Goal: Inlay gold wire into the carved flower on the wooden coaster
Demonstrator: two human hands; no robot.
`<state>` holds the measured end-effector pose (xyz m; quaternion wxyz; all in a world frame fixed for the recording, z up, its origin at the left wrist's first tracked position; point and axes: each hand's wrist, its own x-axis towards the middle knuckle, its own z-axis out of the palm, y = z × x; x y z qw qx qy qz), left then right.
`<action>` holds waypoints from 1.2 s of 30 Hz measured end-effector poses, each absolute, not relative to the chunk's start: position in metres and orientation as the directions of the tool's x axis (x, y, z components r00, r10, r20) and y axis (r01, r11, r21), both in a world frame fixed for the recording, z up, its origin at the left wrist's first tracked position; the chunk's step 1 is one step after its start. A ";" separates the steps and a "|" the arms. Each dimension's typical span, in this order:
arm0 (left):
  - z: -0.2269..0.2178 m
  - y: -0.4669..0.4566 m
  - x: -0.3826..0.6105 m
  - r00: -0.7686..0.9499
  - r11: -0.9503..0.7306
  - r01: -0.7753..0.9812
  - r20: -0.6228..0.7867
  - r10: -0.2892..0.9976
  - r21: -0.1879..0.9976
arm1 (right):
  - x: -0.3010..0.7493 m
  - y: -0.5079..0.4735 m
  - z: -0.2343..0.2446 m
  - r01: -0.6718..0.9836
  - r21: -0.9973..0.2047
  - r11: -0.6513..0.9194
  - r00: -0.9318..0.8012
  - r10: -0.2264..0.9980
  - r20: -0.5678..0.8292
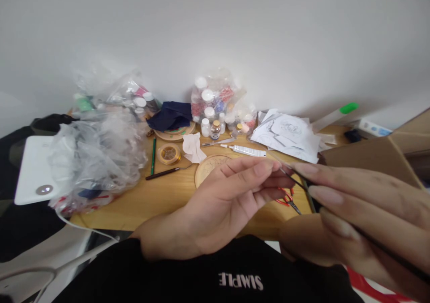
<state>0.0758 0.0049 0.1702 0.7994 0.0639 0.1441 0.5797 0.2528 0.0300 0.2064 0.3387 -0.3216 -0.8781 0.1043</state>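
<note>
My left hand is raised over the table, thumb and forefinger pinched together. Whatever lies in that pinch is too small to make out. From the right, my right hand grips a thin dark tool that looks like tweezers. Its narrow tip reaches the left fingertips. Partly behind my left hand lies a round wooden disc with faint lines on it. Red-handled scissors lie on the table beneath the hands, partly hidden.
Bagged bottles, small jars, a white tube and papers line the back. A spool, tissue, green pencil and dark-handled tool lie left. Plastic bags and a cardboard box flank the table.
</note>
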 end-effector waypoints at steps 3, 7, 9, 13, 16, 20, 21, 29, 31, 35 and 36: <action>0.169 0.005 0.075 0.282 0.317 -0.910 -0.162 0.946 0.266 | 0.256 0.034 0.208 0.485 -0.375 0.790 -0.586 0.612 0.532; 0.169 0.004 0.074 0.285 0.322 -0.907 -0.166 0.944 0.271 | 0.256 0.032 0.209 0.488 -0.366 0.793 -0.601 0.609 0.518; 0.169 0.004 0.074 0.289 0.326 -0.905 -0.168 0.943 0.275 | 0.255 0.031 0.207 0.489 -0.383 0.784 -0.577 0.620 0.532; 0.169 0.005 0.075 0.297 0.331 -0.902 -0.158 0.942 0.277 | 0.259 0.032 0.207 0.476 -0.367 0.799 -0.604 0.600 0.524; 0.169 0.004 0.074 0.294 0.330 -0.896 -0.160 0.942 0.296 | 0.269 0.038 0.210 0.431 -0.301 0.850 -0.698 0.526 0.486; 0.169 0.003 0.073 0.279 0.320 -0.894 -0.168 0.945 0.315 | 0.275 0.045 0.210 0.364 -0.282 0.887 -0.756 0.459 0.466; 0.169 0.003 0.073 0.275 0.317 -0.894 -0.171 0.946 0.316 | 0.274 0.045 0.208 0.362 -0.297 0.884 -0.743 0.466 0.480; 0.169 0.004 0.075 0.286 0.327 -0.904 -0.178 0.941 0.274 | 0.250 0.039 0.198 0.375 -0.399 0.837 -0.572 0.547 0.611; 0.169 0.003 0.074 0.288 0.330 -0.903 -0.181 0.940 0.275 | 0.249 0.040 0.199 0.375 -0.389 0.841 -0.562 0.540 0.626; 0.169 0.003 0.074 0.283 0.325 -0.901 -0.179 0.942 0.286 | 0.253 0.044 0.198 0.371 -0.331 0.868 -0.627 0.497 0.600; 0.169 0.003 0.074 0.278 0.321 -0.901 -0.181 0.944 0.291 | 0.254 0.045 0.198 0.364 -0.318 0.875 -0.646 0.484 0.591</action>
